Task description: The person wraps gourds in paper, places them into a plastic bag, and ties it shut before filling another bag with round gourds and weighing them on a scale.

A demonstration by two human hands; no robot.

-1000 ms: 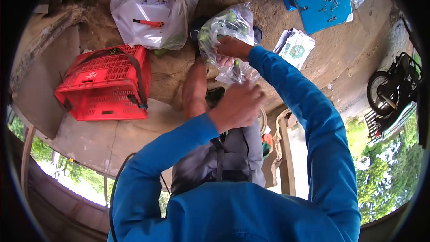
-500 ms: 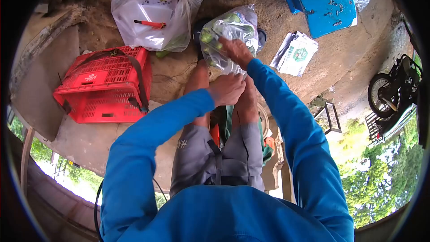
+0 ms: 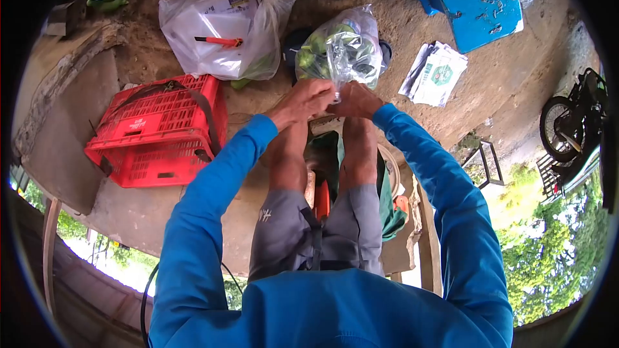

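Observation:
A clear plastic bag (image 3: 359, 37) with several green vegetables inside stands just past my knees, between my feet. Its gathered neck comes toward me. My left hand (image 3: 308, 99) pinches the bag's near edge from the left, fingers closed. From the right, my right hand (image 3: 356, 100) is closed on the same gathered plastic, and its fingertips are partly hidden. The two hands are nearly touching.
To the left lie a larger plastic bag (image 3: 174, 26) with a red-handled cutter (image 3: 222, 42) on it and a red crate (image 3: 155, 116). Paper sheets (image 3: 435, 76) and a worn blue stool (image 3: 480, 9) are on the right. Green produce (image 3: 111, 5) lies far left.
My right hand has come down from the bag's side to its neck. My left hand has moved forward to meet it. The view has shifted slightly.

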